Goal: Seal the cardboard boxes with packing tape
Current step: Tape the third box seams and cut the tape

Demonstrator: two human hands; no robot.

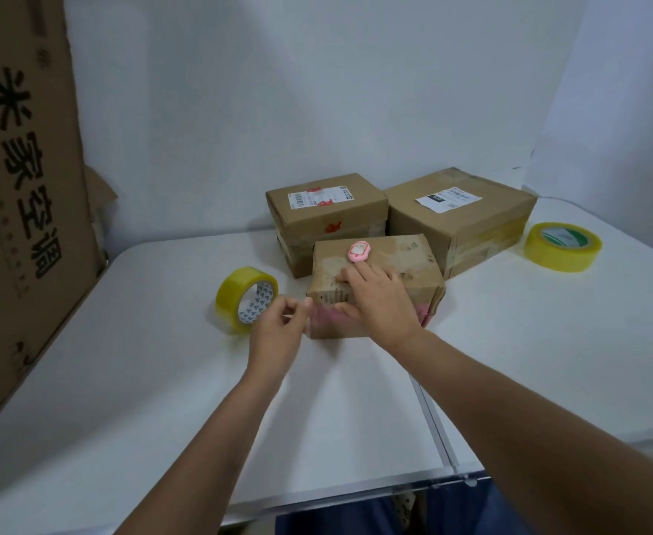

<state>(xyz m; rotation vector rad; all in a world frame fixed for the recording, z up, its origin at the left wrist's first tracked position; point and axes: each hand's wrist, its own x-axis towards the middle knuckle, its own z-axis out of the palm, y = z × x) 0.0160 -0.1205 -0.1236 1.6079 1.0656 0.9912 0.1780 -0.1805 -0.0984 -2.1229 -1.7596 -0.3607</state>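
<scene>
Two bare forearms reach up from the bottom of the frame over the white table (155, 380). Just left of centre, the left hand (278, 326) has its fingers curled with thumb and fingertips drawn together in a pinch at the near left corner of the small box (375, 287). It probably holds a clear tape end, but the tape itself is too faint to make out. The right hand (375, 299) lies spread on the box, fingers flat on the top and thumb down the front face, pressing it still.

A small pink cutter (359, 251) sits on the far part of the box top. The near tape roll (246, 301) stands on edge just left of the box, close to the left hand.

To do this step well, I judge the right hand should keep the box pinned while the left draws the strip taut, then lays it straight and rubs it down from the middle outward so no bubbles form.

Behind, in the centre, stand the middle box (325, 218) and the large box (460, 218), touching. The far roll (562, 245) lies flat at right. A big carton (20, 187) leans at upper left.
</scene>
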